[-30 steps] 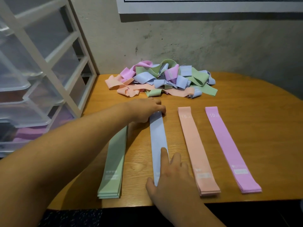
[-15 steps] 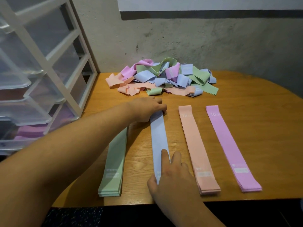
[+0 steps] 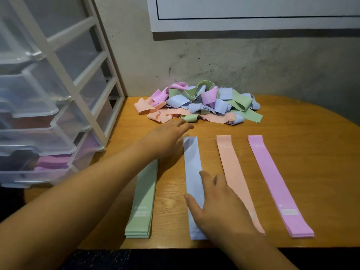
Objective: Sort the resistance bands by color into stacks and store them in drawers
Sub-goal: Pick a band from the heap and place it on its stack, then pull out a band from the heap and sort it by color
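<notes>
Four flat stacks of bands lie side by side on the wooden table [image 3: 303, 152]: green [image 3: 143, 203], blue [image 3: 192, 172], peach [image 3: 232, 168] and purple [image 3: 272, 178]. A tangled pile of mixed bands [image 3: 198, 103] sits against the wall. My left hand [image 3: 165, 137] reaches forward with straight fingers, just left of the blue stack's far end and short of the pile, holding nothing. My right hand [image 3: 218, 203] rests flat with its fingers on the near part of the blue stack.
A white frame with clear plastic drawers [image 3: 48, 121] stands at the left edge of the table; one low drawer holds purple bands [image 3: 52, 162]. A grey wall and a white board [image 3: 253, 14] close off the back. The table's front edge is just below my forearms.
My left hand has lifted off the far end of the blue stack and moved forward and left toward the pile. The right hand stays on the blue stack.
</notes>
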